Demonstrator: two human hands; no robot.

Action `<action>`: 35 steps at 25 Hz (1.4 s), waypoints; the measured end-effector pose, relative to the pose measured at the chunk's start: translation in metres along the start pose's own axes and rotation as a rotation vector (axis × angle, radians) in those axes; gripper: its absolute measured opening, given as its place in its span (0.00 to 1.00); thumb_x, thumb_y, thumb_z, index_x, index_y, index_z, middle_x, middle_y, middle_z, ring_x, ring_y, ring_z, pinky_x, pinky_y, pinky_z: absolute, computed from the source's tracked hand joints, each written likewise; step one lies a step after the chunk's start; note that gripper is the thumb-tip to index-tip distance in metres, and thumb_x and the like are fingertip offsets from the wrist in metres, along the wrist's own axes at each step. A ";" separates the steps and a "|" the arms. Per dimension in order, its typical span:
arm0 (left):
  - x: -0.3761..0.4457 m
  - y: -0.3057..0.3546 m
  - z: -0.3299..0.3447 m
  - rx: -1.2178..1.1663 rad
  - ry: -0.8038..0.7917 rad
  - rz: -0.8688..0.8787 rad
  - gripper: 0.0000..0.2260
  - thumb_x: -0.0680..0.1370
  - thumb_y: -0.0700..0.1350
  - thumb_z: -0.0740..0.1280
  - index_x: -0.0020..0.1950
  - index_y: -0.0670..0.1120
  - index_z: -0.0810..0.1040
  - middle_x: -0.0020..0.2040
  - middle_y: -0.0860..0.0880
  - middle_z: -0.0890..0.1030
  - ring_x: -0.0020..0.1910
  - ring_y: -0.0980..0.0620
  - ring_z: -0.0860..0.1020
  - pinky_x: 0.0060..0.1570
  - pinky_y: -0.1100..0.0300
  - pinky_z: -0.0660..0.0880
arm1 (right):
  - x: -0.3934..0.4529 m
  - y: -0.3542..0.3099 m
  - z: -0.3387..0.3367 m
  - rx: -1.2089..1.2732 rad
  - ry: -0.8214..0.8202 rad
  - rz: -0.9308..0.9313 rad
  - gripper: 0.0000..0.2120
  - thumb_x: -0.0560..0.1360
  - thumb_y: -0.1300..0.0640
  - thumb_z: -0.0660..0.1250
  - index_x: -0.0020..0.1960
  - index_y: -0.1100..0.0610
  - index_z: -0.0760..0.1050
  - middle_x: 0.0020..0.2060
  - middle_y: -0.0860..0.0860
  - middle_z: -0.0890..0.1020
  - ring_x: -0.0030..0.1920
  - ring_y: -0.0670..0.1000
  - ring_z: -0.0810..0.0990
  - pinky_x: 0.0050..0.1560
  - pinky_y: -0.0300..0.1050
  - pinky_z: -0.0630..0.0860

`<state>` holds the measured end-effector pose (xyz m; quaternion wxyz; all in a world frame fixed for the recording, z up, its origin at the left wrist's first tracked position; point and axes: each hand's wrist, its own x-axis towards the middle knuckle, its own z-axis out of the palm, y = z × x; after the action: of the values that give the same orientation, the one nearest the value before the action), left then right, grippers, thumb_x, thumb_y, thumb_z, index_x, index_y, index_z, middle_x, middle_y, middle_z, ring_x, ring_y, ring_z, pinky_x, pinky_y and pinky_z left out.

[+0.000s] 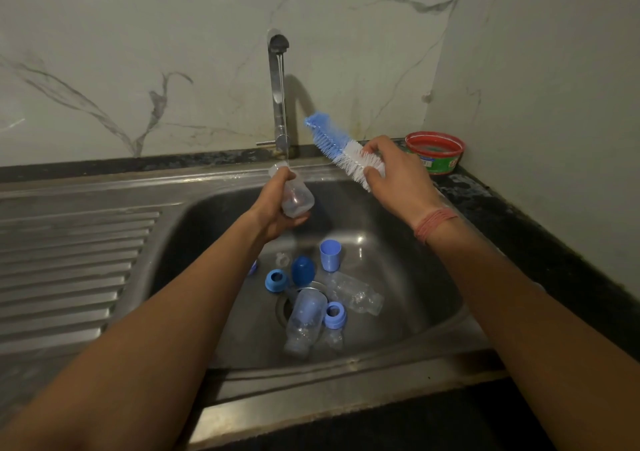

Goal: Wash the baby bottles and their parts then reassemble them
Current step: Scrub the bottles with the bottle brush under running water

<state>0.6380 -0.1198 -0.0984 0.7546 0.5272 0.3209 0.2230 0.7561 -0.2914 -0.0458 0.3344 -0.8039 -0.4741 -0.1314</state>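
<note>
I am holding a clear baby bottle (pixel 297 198) in my left hand (pixel 277 208), over the sink (pixel 398 329). The left grip is clamped around the bottle's body, fingers and thumb curled about it, with the open mouth tilted toward 11 o'clock. The mouth is sitting under the thin stream running from the tap (pixel 278 86).

My right hand (pixel 398 173) is gripping the bottle brush (pixel 341 149). The right grip is closed on the white bristle section, thumb below and fingers above; the handle end is hidden by the hand. The blue bristle tip is pointing toward 10 o'clock, well clear of the bottle. A pink thread band (pixel 434 226) is sitting on my right wrist.

On the sink floor, two more clear bottles (pixel 304 322) are lying on their sides near the drain. Two blue collar rings (pixel 276 280) are lying beside them, one at 9 o'clock of the drain and one at 3 o'clock. A dark blue cap (pixel 302 270) and a light blue cap (pixel 330 254) are standing at 12 o'clock of the drain.

A red tub (pixel 434 150) is resting on the table at 3 o'clock of the brush.
</note>
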 end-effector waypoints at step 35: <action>0.022 -0.002 -0.035 0.137 0.112 0.218 0.28 0.77 0.44 0.72 0.73 0.45 0.62 0.66 0.43 0.70 0.61 0.44 0.75 0.61 0.50 0.78 | 0.000 0.002 -0.002 0.027 0.017 0.022 0.15 0.76 0.60 0.63 0.62 0.56 0.71 0.56 0.58 0.80 0.54 0.61 0.78 0.51 0.53 0.76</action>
<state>0.6281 -0.0825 -0.1147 0.6691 0.5957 0.3179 0.3104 0.7579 -0.2937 -0.0453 0.3505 -0.8033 -0.4642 -0.1281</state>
